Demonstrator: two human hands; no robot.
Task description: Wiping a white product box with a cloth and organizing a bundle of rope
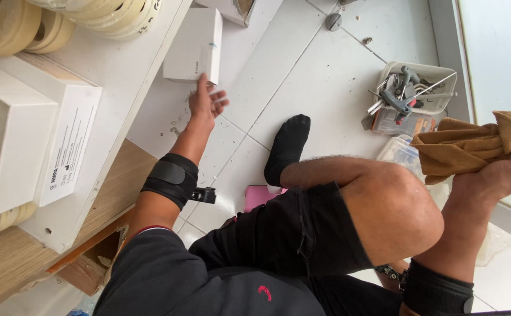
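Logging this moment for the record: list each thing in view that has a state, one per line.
left hand: open, fingers spread, reaching to the white box, fingertips at its edge.
right hand: shut on the brown cloth.
brown cloth: bunched up, held off the floor.
white box: closed, lying flat on the floor.
tool tray: open, full of tools.
open box: lid off, on the shelf.

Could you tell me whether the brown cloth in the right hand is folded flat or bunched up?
Bunched up: the brown cloth lies in crumpled folds, gripped by the right hand at one end.
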